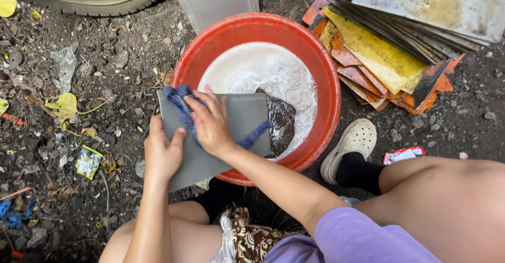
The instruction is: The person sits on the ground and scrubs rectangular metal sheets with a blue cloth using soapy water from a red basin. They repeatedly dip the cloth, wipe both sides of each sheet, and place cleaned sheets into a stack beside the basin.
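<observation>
Left hand (162, 152) gripping grey panel (242, 118) edge over red basin (326, 73) of suds. Right hand (210, 123) pressing blue rag (179, 98) flat onto panel. Littered dirt ground (79, 84); dirty panel stack (389, 52) lying beside basin.

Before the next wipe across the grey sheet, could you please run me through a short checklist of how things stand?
1. Left hand grips the grey sheet at its left edge: ok.
2. Right hand presses the blue cloth flat on the sheet: ok.
3. Sheet rests over the rim of the red basin: ok.
4. Soapy water in the basin: ok, foam visible.
5. Sheet surface clean: not ok, its right end looks dark and soiled.
6. Stack of dirty sheets close by: ok, on the ground beside the basin.
</observation>
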